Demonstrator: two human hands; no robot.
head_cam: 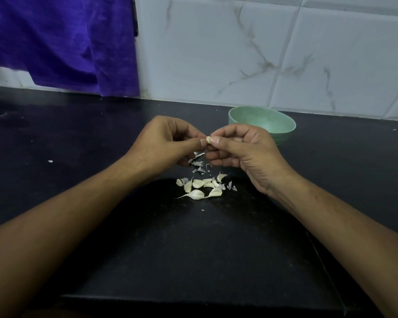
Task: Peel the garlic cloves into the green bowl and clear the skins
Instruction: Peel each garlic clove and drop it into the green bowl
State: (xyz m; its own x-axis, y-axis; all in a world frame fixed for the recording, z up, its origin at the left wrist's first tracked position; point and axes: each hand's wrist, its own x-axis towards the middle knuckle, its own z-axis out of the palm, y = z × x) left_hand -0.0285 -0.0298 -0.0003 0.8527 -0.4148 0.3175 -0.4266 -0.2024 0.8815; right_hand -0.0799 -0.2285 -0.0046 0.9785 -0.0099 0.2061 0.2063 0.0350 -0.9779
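Nearest the camera, two bare forearms are stretched forward over a black counter (193, 260). A small heap of unpeeled garlic cloves (201, 187) is seen lying on the counter between the wrists, and loose scraps of papery skin (199, 167) are scattered just beyond it, under the hands. Above these scraps, one garlic clove (208, 139) is held in the air, pinched from both sides: it is gripped between thumb and forefinger of the left hand (168, 145), and the same is done by the right hand (244, 150), whose other fingers are curled loosely inward. Behind the right hand, near the wall, a green bowl (262, 125) is set upright on the counter; its contents cannot be made out. Farther back, a white marbled tile wall (274, 53) is seen, with a purple cloth (62, 42) hung at the left.
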